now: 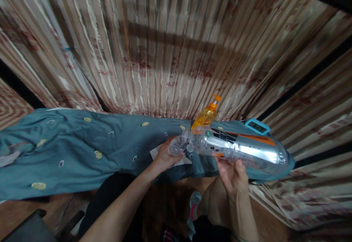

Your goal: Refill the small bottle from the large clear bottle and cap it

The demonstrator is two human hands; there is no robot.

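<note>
My left hand (166, 156) is wrapped round a small clear plastic container (177, 146), tipped toward the right. In my right hand (232, 176) lies a large clear plastic bottle (242, 148) with a silver and orange label, held from below and nearly level. Its neck points left, and the two mouths meet or almost meet; I cannot tell if they touch. Whether liquid passes between them does not show. Just behind the large bottle stands a yellow pump bottle (205, 117). Under my left hand is a white sheet of paper (183, 161).
A blue-green cloth with yellow prints (118, 143) covers the narrow table. At its right end stands a blue-framed digital clock (257, 126). Pleated patterned curtains (165, 51) hang right behind the table. A dark chair part (30, 227) is at lower left.
</note>
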